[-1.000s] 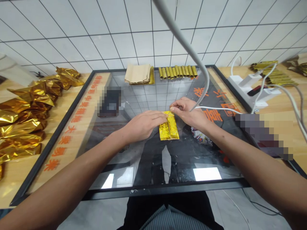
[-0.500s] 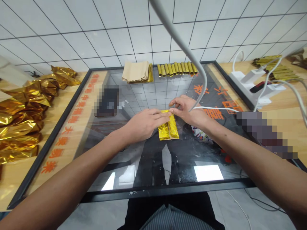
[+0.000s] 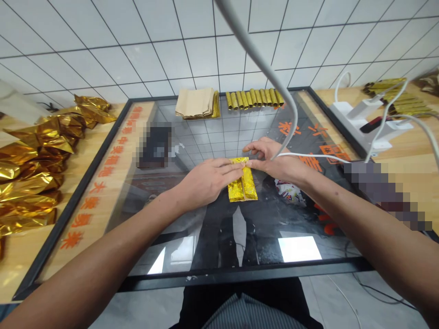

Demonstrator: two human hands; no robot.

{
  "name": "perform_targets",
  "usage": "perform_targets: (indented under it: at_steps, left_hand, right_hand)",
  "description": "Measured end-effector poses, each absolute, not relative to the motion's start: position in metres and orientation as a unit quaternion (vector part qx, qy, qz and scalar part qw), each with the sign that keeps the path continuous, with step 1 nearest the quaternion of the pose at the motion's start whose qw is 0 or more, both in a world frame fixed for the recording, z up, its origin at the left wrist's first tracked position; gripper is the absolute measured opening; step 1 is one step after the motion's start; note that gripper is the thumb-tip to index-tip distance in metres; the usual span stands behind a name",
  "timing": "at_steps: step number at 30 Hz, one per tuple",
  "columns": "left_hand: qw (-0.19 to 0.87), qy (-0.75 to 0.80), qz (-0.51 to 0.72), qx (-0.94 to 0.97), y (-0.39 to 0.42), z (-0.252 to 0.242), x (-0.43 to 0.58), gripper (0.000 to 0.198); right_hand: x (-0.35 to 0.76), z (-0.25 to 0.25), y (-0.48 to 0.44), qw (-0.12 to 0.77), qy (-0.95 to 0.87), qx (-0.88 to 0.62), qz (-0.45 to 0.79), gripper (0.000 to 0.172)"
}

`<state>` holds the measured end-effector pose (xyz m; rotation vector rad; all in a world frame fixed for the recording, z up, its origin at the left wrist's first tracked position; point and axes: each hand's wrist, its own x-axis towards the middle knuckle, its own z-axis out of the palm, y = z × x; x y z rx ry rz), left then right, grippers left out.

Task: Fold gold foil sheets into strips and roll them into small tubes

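On the dark glass panel lies a shiny gold foil paper (image 3: 250,188), its two sides folded inward so a thin brown strip shows between them. My left hand (image 3: 216,178) rests flat across its left side and middle, fingers stretched toward the right. With the thumb tip, my right hand (image 3: 269,155) touches the upper right of the foil paper; its other fingers are loosely bent and apart from the thumb, beyond the paper. Neither hand is gripping anything. My left fingers cover part of the fold.
Rolled gold foil tubes (image 3: 254,98) and a stack of brown-backed sheets (image 3: 195,103) line the panel's back edge. Crumpled gold foil (image 3: 30,173) lies left. A power strip (image 3: 356,121) stands right. A thick white cable (image 3: 254,52) hangs in front, near my right hand.
My right index finger has straightened and lifted away from the thumb. My left hand stays flat on the foil paper. The whole view has shifted very slightly.
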<state>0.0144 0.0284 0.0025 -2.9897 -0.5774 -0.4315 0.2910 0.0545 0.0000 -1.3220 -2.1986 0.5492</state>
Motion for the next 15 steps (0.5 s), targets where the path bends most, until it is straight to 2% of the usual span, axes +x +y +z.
perform_targets:
  at_steps: [3,5,7,10,12,15]
  left_hand:
    - [0.031,-0.192,-0.141,-0.971,0.027,0.002,0.014,0.051]
    - [0.030,-0.191,-0.144,-0.971,0.026,0.003,0.014,0.053]
    - [0.026,-0.191,-0.152,-0.970,0.026,0.004,0.015,0.052]
    - [0.021,-0.197,-0.167,-0.966,0.025,0.005,0.015,0.048]
    - [0.019,-0.200,-0.168,-0.965,0.025,0.003,0.014,0.045]
    - [0.003,-0.209,-0.163,-0.964,0.025,0.000,0.014,0.044]
  right_hand:
    - [0.295,-0.002,0.055,0.262,-0.814,-0.473,0.211,0.026]
    - [0.294,0.000,0.054,0.268,-0.812,-0.472,0.215,0.020]
    - [0.291,0.002,0.052,0.276,-0.809,-0.477,0.207,0.012]
    - [0.285,0.007,0.047,0.279,-0.809,-0.483,0.184,0.011]
    - [0.283,0.010,0.042,0.294,-0.810,-0.478,0.168,0.013]
    - [0.281,0.013,0.030,0.327,-0.823,-0.440,0.150,0.026]
